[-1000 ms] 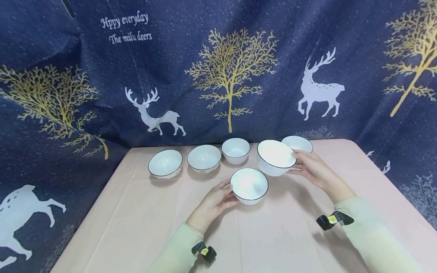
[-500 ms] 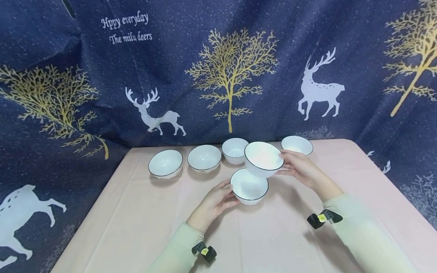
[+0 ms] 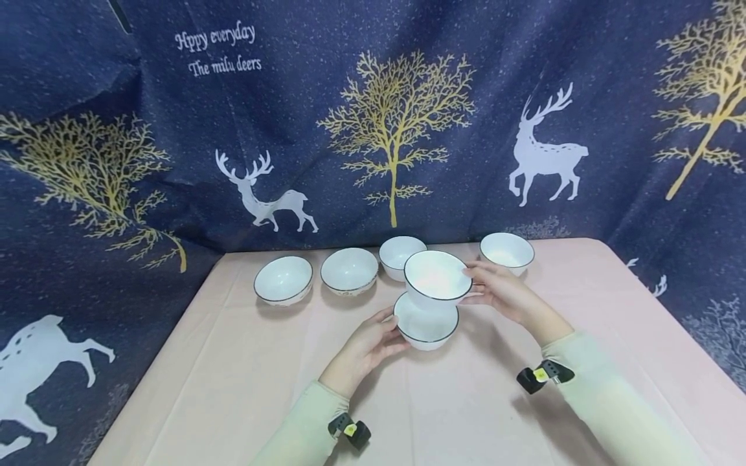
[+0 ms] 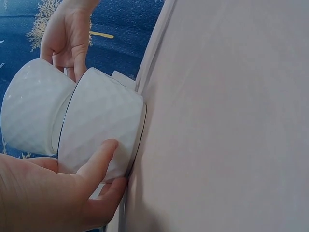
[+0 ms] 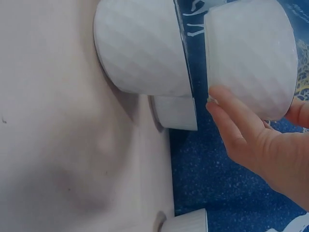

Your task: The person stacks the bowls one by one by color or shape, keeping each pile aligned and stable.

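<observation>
Left hand (image 3: 367, 343): grips the lower bowl (image 3: 428, 331) by its side, seemingly to steady it upright on the bench (image 3: 233, 395).
Right hand (image 3: 504, 291): holds the upper bowl (image 3: 438, 275) between rim and base, probably to keep it mouth-up.
Upper bowl: just above the lower one, apart; only white interior shows.
Lower bowl: inside partly hidden.
Bench's back edge: far-left bowl (image 3: 283, 279), second bowl (image 3: 350, 270), third bowl (image 3: 402, 251), far-right bowl (image 3: 508, 250), all upright, white inside.

Staged tabletop recording setup, room type unclear: pale pink table (image 3: 245, 388) right before dark blue cloth backdrop (image 3: 315, 77), printed deer (image 3: 548, 158), gold trees (image 3: 394, 155); black wrist cameras (image 3: 531, 380).
</observation>
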A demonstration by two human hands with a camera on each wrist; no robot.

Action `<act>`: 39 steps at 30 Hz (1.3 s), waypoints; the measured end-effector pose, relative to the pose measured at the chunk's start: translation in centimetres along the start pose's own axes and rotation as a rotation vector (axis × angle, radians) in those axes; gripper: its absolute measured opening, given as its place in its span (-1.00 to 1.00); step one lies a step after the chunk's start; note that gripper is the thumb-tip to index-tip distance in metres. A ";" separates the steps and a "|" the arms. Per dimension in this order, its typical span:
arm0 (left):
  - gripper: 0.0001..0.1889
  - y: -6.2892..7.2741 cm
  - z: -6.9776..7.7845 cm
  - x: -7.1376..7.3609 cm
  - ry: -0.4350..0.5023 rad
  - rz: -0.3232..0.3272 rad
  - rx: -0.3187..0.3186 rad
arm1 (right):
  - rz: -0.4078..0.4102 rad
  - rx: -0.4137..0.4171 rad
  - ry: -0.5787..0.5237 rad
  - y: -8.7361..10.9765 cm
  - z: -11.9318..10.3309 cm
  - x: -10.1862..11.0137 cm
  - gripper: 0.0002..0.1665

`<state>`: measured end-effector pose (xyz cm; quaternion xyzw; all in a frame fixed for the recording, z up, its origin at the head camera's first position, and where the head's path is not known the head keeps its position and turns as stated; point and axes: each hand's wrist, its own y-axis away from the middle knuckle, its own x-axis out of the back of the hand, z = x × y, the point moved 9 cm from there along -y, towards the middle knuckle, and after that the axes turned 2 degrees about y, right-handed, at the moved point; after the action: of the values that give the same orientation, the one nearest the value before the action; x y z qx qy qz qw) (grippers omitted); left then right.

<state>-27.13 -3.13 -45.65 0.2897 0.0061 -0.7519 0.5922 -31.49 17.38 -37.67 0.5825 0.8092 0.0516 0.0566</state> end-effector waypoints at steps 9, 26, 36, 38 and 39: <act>-0.50 -0.1 0.0 0.1 0.022 0.002 0.018 | -0.013 -0.006 0.040 -0.5 0.5 -0.9 -0.26; -0.47 -0.1 0.0 -0.1 0.018 -0.022 0.011 | -0.056 -0.005 0.140 -0.6 1.1 -2.3 -0.30; -0.50 -0.1 0.0 0.1 -0.016 -0.007 0.008 | -0.063 0.003 0.201 -0.5 1.2 -2.8 -0.36; -0.50 -0.1 0.0 0.0 -0.019 -0.012 0.005 | -0.064 0.006 0.200 -0.5 1.2 -2.9 -0.37; -0.50 -0.1 0.0 0.0 -0.016 -0.012 0.006 | -0.065 0.007 0.202 -0.5 1.3 -2.9 -0.37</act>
<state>-27.23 -3.10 -45.72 0.2854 0.0005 -0.7576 0.5870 -30.82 14.49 -38.90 0.5479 0.8295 0.1053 -0.0257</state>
